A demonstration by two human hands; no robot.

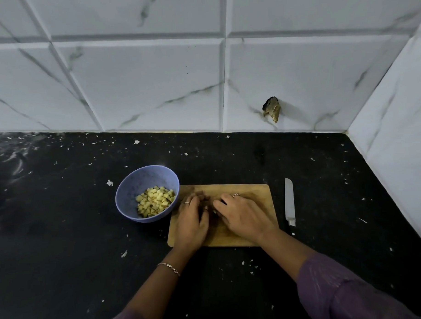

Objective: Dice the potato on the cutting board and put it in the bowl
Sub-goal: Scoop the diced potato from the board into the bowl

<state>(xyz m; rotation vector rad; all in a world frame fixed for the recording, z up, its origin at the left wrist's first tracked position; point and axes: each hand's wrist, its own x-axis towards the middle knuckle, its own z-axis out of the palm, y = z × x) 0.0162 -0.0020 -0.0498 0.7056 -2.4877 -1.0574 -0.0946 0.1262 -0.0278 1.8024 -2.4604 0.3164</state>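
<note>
Both left hand (192, 222) and right hand (245, 217) cup the board (259, 193), grip unclear; likely gathering leftovers to join dice (156, 200) in the bowl (134, 186).

Reaching forward with left grip (192, 219) and right grip (242, 215) palm-down, side by side, fingers curled, tips nearly meeting. Can't tell if holding anything.

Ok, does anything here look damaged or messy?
Yes. The wall tile behind the cutting board has a broken hole with something brownish stuffed in it, and white flecks are scattered across the black counter.
</note>
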